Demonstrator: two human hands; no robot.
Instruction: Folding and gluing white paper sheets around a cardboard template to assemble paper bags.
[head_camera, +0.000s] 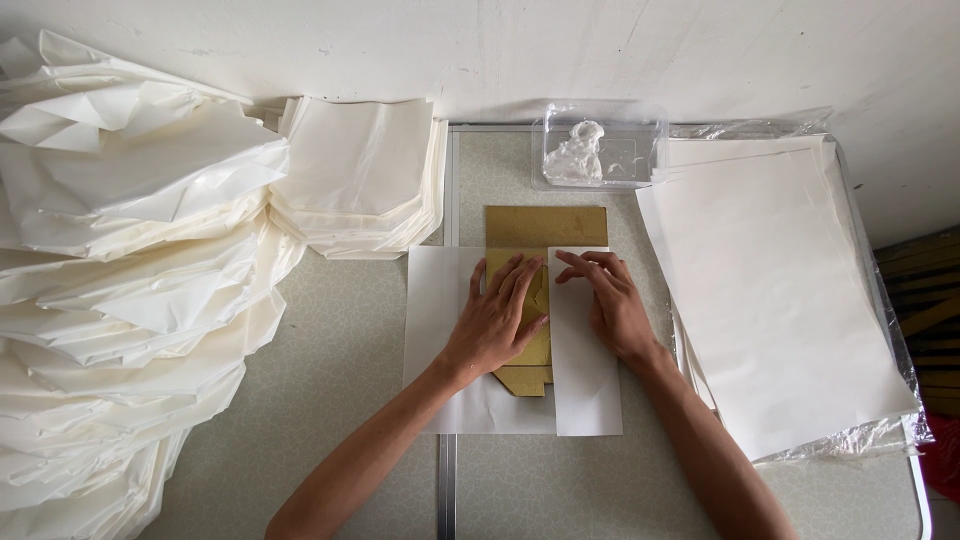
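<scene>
Wrapping approx. half done: your right hand (615, 305) w/ flat open fingers presses a folded paper flap (583, 345) over the gold card (545, 228); left hand (497, 318), fingers spread, pins the card. Left side of the white sheet (432, 300) is unfolded, beyond your left fingertips.

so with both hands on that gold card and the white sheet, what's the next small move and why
Probably press the right flap flat. The right hand has the white sheet folded over the right side of the gold card, while the left hand pins the card; the sheet's left part lies unfolded and the card's top shows.
</scene>
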